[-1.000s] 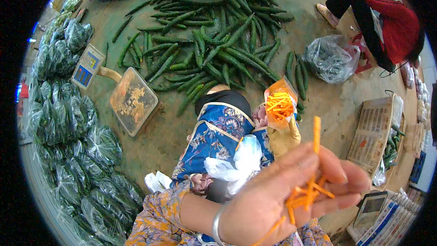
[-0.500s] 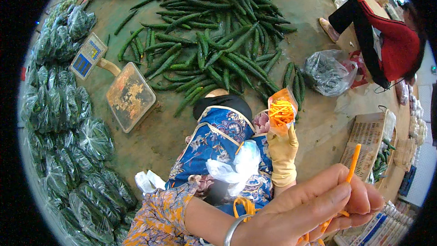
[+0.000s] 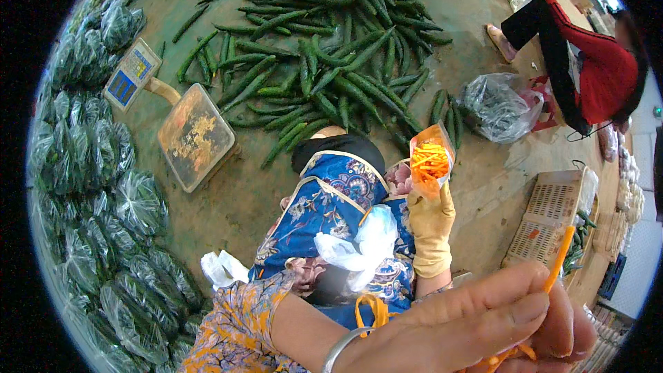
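Note:
My left hand (image 3: 476,318) is bare and large in the lower right, with a silver bangle (image 3: 345,347) at its wrist. Its fingers are pressed together around a thin orange strip (image 3: 561,257) that sticks upward. More orange strips (image 3: 510,355) show below them, partly hidden. In a yellow glove, my right hand (image 3: 431,231) grips the lower part of a small clear and orange packet (image 3: 447,144). The packet is open at the top and packed with thin orange strips (image 3: 429,161). A blue flowered apron (image 3: 290,221) covers my lap, with a crumpled white plastic bag (image 3: 359,249) on it.
Long green cucumbers (image 3: 331,62) lie heaped on the floor ahead. A scale (image 3: 197,138) stands left, beside stacks of clear-bagged cucumbers (image 3: 131,304). To the right are a clear plastic bag (image 3: 501,110), a beige crate (image 3: 545,214) and a seated person in a red top (image 3: 601,76).
My left hand has shifted a little to the right and down with the orange strip. The gloved right hand still grips the packet, almost unmoved. The view has tilted slightly.

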A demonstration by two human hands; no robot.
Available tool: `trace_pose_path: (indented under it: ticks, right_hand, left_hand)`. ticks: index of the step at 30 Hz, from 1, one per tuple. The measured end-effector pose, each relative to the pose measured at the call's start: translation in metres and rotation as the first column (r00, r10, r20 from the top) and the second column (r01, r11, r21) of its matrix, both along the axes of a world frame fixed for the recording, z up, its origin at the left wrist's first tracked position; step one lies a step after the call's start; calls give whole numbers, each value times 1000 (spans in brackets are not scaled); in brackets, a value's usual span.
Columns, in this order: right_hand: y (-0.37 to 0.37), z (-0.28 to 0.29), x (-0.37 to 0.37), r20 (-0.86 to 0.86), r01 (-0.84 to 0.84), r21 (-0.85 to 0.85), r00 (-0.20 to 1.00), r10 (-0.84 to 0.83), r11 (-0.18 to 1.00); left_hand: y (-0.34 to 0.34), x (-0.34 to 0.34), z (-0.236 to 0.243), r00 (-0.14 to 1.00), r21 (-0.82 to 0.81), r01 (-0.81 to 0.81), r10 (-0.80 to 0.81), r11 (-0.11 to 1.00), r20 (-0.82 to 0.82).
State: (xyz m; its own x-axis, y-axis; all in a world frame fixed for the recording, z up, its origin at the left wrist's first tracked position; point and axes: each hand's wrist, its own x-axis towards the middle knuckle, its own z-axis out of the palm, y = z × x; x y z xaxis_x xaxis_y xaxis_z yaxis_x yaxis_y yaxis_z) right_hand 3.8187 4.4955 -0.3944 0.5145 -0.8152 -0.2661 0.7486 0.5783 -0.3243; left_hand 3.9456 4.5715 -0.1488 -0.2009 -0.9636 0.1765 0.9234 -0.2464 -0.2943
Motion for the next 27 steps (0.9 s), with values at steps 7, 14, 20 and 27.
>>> trace_pose_path:
  ticks: [7,14,20,27]
  right_hand:
    - [-6,-6,11,-25,10,-34,1000,-10,999]
    - [0,-19,-1,-105,-37,0,994,37,999]
    - [3,-32,-25,-538,-148,-414,835,-111,898]
    - [-3,22,18,-165,-151,-206,979,118,967]
  left_hand:
    - [-9,-6,-23,995,-86,-86,81,993,-57]
    - [22,45,-74,980,69,38,-51,997,194]
    - [73,61,-112,938,218,61,-130,974,320]
    - [109,79,-106,825,250,278,-364,927,432]
